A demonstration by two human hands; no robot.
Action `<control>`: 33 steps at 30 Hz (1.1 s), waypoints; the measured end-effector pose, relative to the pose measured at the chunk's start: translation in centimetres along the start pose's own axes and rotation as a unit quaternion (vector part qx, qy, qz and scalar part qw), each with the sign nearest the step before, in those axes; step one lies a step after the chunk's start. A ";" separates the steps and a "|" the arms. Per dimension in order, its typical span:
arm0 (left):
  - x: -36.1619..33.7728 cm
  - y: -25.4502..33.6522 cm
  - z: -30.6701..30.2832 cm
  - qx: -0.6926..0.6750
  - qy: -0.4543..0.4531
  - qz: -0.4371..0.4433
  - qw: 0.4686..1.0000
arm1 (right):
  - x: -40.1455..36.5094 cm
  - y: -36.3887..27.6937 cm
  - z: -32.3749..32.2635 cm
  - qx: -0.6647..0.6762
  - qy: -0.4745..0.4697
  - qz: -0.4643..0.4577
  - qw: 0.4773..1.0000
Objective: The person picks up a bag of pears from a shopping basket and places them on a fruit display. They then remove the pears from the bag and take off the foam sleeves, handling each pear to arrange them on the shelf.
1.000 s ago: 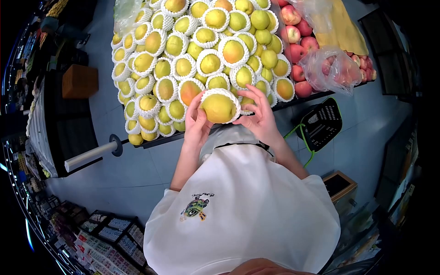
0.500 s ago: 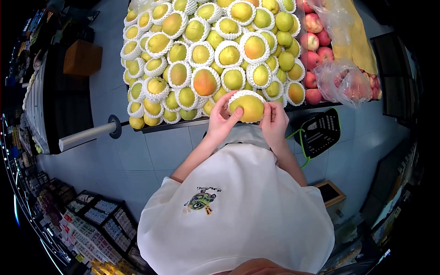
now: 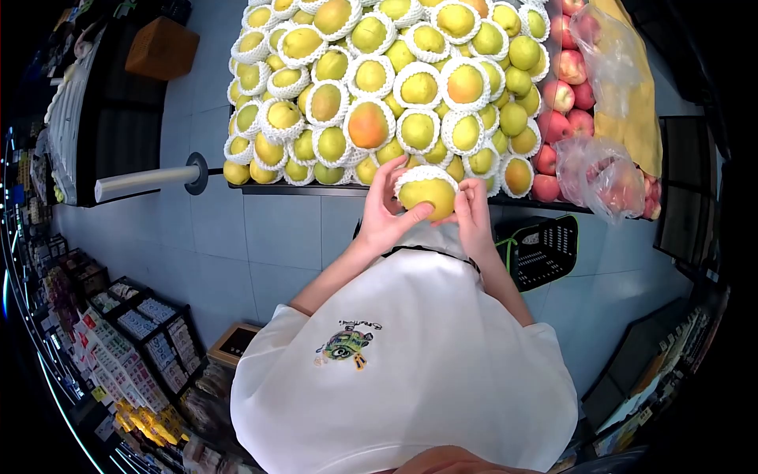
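Observation:
A yellow-green pear (image 3: 427, 197) is held in front of my chest, at the near edge of the fruit display. A white foam net (image 3: 424, 171) covers its far side, while the side toward me is bare. My left hand (image 3: 387, 212) is closed round the pear's left, its thumb pressed on the front of the skin. On the other side, my right hand (image 3: 474, 217) has its thumb and fingers at the pear's right edge, by the net. Its fingertips are partly hidden.
Rows of pears in foam nets (image 3: 369, 122) fill the display ahead. Red apples (image 3: 557, 126) lie to their right, partly under a clear plastic bag (image 3: 602, 178). A black basket (image 3: 545, 253) stands below on the right. A grey roller (image 3: 146, 183) juts out at the left.
The pear has tilted in my hands, and more bare skin shows on its near side, with the net now at the far side. My view has turned slightly.

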State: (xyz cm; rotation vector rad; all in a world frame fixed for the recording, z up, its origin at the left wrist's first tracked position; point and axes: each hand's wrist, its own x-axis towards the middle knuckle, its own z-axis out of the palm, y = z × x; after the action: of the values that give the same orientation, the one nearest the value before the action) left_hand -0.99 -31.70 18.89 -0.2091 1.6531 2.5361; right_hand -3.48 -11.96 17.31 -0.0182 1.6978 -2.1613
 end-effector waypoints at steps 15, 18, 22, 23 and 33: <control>1.0 -2.4 9.5 0.187 0.105 0.083 0.973 | -1.1 -1.9 -4.7 0.093 -0.019 -0.083 0.992; 1.3 -2.4 11.2 0.142 0.074 0.047 0.986 | -1.0 -1.4 -5.5 0.064 0.025 -0.120 0.990; 1.7 -3.3 13.0 0.248 0.038 0.068 0.966 | -1.7 -0.6 -7.0 -0.205 0.103 -0.186 0.955; 1.7 -4.0 13.0 0.290 0.034 0.071 0.954 | -2.0 -0.4 -7.3 -0.202 0.102 -0.185 0.956; -1.2 -7.9 10.3 0.353 0.133 -0.051 0.925 | -3.1 -0.2 -10.2 -0.160 -0.164 0.016 0.973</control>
State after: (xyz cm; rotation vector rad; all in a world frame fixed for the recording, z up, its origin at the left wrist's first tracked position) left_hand 0.90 -19.16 16.10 -0.5609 2.4497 1.7348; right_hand -3.12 -1.49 15.47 -0.4092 1.8058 -1.7234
